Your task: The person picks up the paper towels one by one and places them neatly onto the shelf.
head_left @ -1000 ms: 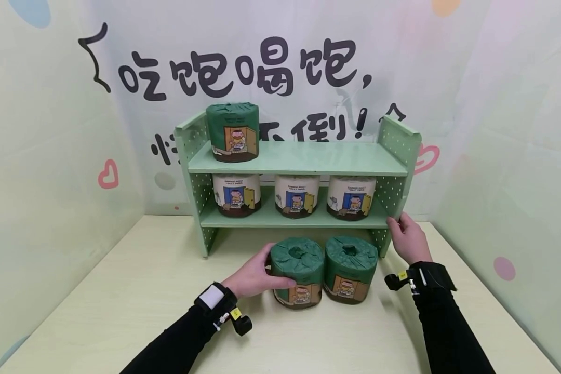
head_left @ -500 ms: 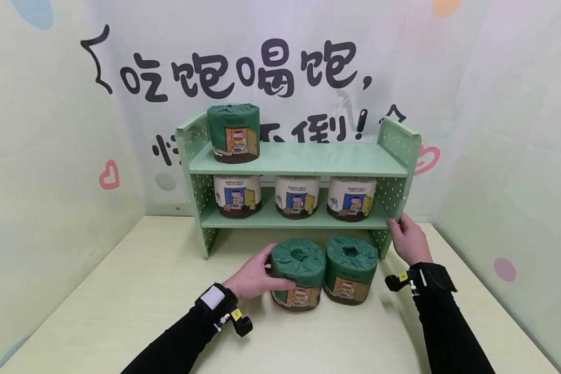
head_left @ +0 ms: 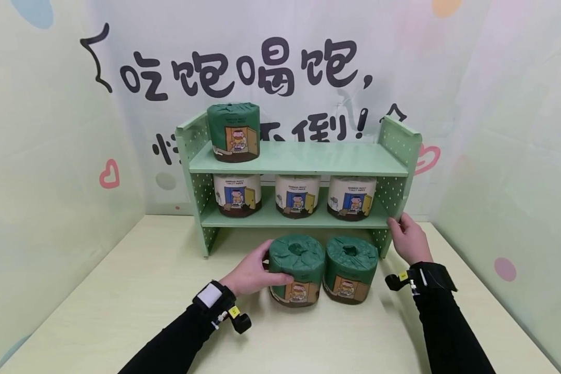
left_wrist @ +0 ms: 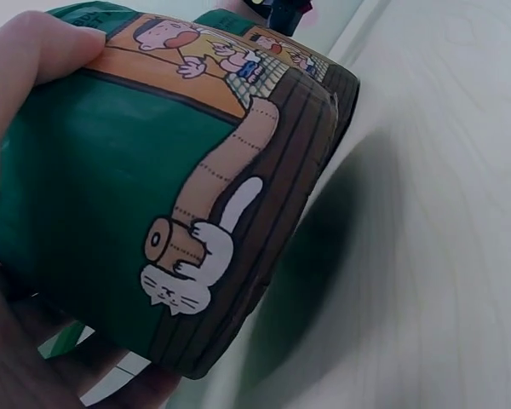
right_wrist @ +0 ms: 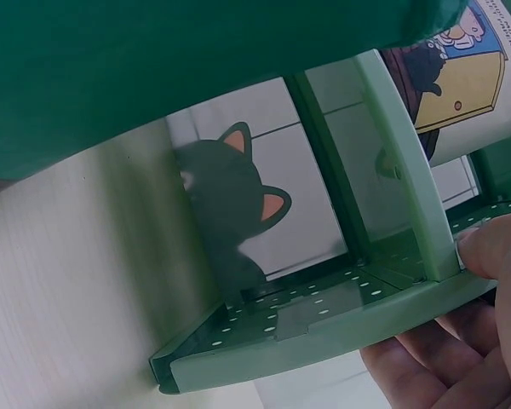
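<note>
My left hand [head_left: 257, 270] grips a green-wrapped toilet roll [head_left: 304, 288] from its left side, thumb across the front. In the left wrist view this roll [left_wrist: 94, 187] tilts a little, its lower edge above a shadow on the table. Close to its right, a second green toilet roll [head_left: 348, 270] stands upright on the table. My right hand [head_left: 409, 241] holds the right side panel of a light green two-tier shelf [head_left: 304, 158]. The right wrist view has the thumb on the inner side of that panel [right_wrist: 324, 328] and the fingers outside.
One green toilet roll [head_left: 234, 132] stands at the left of the top tier. Below it, a left white roll [head_left: 236, 196], a middle white roll [head_left: 296, 197] and a right white roll [head_left: 351, 199] line the lower tier. Printed curtains surround the pale table [head_left: 121, 291].
The roll in my left hand has risen slightly and shifted a touch left, widening its gap from the other green roll. My right hand stays on the shelf panel.
</note>
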`<state>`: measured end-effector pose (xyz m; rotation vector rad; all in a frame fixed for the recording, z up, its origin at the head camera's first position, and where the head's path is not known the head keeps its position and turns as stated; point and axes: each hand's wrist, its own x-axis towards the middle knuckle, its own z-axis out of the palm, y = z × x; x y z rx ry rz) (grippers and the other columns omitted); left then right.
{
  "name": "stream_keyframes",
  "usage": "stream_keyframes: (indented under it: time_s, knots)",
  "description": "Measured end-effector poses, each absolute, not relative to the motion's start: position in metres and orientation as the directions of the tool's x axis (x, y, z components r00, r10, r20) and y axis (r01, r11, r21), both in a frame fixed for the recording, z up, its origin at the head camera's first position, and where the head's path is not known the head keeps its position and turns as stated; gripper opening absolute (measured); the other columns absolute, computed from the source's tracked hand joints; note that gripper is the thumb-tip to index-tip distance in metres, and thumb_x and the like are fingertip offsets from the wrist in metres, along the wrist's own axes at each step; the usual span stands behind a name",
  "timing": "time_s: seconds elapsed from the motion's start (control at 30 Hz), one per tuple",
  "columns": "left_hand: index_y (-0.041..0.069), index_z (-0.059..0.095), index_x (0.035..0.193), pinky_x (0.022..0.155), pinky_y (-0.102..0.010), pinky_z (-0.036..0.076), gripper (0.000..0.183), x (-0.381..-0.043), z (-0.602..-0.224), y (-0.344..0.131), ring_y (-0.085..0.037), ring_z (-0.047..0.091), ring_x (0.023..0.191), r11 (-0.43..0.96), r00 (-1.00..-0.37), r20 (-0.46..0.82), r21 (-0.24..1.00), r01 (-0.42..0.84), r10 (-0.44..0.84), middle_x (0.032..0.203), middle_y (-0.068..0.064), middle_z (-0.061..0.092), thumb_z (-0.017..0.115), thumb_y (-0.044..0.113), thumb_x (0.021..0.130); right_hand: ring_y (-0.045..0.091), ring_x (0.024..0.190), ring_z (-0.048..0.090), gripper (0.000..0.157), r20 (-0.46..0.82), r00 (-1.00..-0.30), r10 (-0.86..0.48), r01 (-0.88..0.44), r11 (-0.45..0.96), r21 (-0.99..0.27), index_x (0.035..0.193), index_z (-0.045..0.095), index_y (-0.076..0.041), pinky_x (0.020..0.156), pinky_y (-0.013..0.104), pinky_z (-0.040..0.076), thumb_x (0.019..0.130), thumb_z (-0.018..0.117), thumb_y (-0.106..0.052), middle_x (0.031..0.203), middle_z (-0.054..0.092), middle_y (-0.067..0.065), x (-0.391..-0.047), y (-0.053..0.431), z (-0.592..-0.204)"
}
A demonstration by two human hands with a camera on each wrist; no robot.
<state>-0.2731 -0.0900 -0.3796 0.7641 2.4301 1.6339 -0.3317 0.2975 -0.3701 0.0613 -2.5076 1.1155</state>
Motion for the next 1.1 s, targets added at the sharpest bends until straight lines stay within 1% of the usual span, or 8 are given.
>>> stream_keyframes:
  time_s: [0.1, 0.17, 0.33, 0.53, 0.67, 0.8, 1.0, 1.1]
  knots:
    - [0.014, 0.042, 0.144, 0.103, -0.059, 0.036, 0.086, -0.282, -0.389, -0.092, -0.025, 0.047, 0.12, 0.282, -0.864, 0.192, 0.893, 0.351, 0.466, 0.133, -0.006, 0.053, 0.089, 0.019, 0.072, 0.042, 0.114, 0.052, 0.048, 0.369, -0.922, 0.12, -0.194, 0.681, -0.706, 0.142, 0.045, 0.001, 0.092, 0.061, 0.044, 0.109, 0.039, -0.032, 0.13, 0.054, 0.028, -0.331, 0.298, -0.37]
    - [0.019, 0.042, 0.144, 0.103, -0.057, 0.036, 0.087, -0.288, -0.396, -0.093, -0.022, 0.048, 0.12, 0.281, -0.862, 0.196, 0.892, 0.355, 0.468, 0.133, -0.003, 0.053, 0.09, 0.021, 0.071, 0.042, 0.114, 0.053, 0.047, 0.373, -0.92, 0.12, -0.196, 0.682, -0.705, 0.142, 0.045, 0.002, 0.092, 0.061, 0.044, 0.109, 0.039, -0.032, 0.13, 0.054, 0.028, -0.332, 0.297, -0.369]
    - [0.024, 0.043, 0.142, 0.102, -0.054, 0.04, 0.087, -0.29, -0.396, -0.095, -0.018, 0.049, 0.118, 0.261, -0.852, 0.207, 0.894, 0.364, 0.48, 0.131, 0.001, 0.054, 0.091, 0.027, 0.069, 0.041, 0.113, 0.053, 0.046, 0.385, -0.915, 0.118, -0.206, 0.682, -0.701, 0.141, 0.047, 0.001, 0.092, 0.061, 0.044, 0.109, 0.04, -0.031, 0.128, 0.055, 0.028, -0.333, 0.298, -0.37]
    - [0.024, 0.043, 0.143, 0.1, -0.052, 0.042, 0.087, -0.287, -0.388, -0.098, -0.018, 0.05, 0.118, 0.24, -0.836, 0.234, 0.888, 0.391, 0.496, 0.131, 0.002, 0.053, 0.091, 0.026, 0.07, 0.04, 0.112, 0.054, 0.046, 0.385, -0.915, 0.122, -0.208, 0.675, -0.708, 0.14, 0.047, 0.001, 0.091, 0.06, 0.045, 0.109, 0.041, -0.032, 0.128, 0.056, 0.027, -0.334, 0.297, -0.371]
    - [0.022, 0.043, 0.142, 0.097, -0.049, 0.046, 0.083, -0.287, -0.382, -0.099, -0.019, 0.05, 0.117, 0.208, -0.815, 0.276, 0.879, 0.428, 0.51, 0.131, 0.001, 0.054, 0.089, 0.024, 0.073, 0.04, 0.112, 0.054, 0.045, 0.386, -0.914, 0.123, -0.208, 0.675, -0.708, 0.14, 0.048, 0.001, 0.09, 0.059, 0.046, 0.109, 0.041, -0.032, 0.128, 0.056, 0.027, -0.334, 0.296, -0.371]
    - [0.022, 0.043, 0.142, 0.096, -0.05, 0.046, 0.08, -0.284, -0.374, -0.099, -0.019, 0.049, 0.117, 0.197, -0.804, 0.304, 0.869, 0.453, 0.511, 0.131, 0.001, 0.054, 0.086, 0.023, 0.075, 0.041, 0.112, 0.054, 0.046, 0.389, -0.913, 0.123, -0.207, 0.683, -0.701, 0.14, 0.048, 0.001, 0.091, 0.06, 0.045, 0.109, 0.04, -0.032, 0.127, 0.056, 0.028, -0.334, 0.298, -0.372]
    - [0.021, 0.04, 0.146, 0.096, -0.054, 0.045, 0.082, -0.279, -0.362, -0.098, -0.021, 0.049, 0.117, 0.179, -0.784, 0.354, 0.848, 0.499, 0.511, 0.134, -0.001, 0.053, 0.083, 0.021, 0.076, 0.04, 0.113, 0.054, 0.046, 0.384, -0.914, 0.13, -0.2, 0.68, -0.705, 0.141, 0.047, 0.0, 0.091, 0.06, 0.045, 0.109, 0.04, -0.033, 0.128, 0.056, 0.027, -0.335, 0.299, -0.373]
    - [0.02, 0.041, 0.147, 0.096, -0.053, 0.045, 0.08, -0.277, -0.355, -0.097, -0.02, 0.05, 0.117, 0.158, -0.771, 0.381, 0.839, 0.52, 0.511, 0.134, -0.001, 0.053, 0.081, 0.022, 0.077, 0.04, 0.113, 0.054, 0.046, 0.382, -0.914, 0.133, -0.197, 0.678, -0.708, 0.141, 0.047, 0.0, 0.09, 0.06, 0.046, 0.109, 0.041, -0.033, 0.128, 0.056, 0.027, -0.335, 0.298, -0.373]
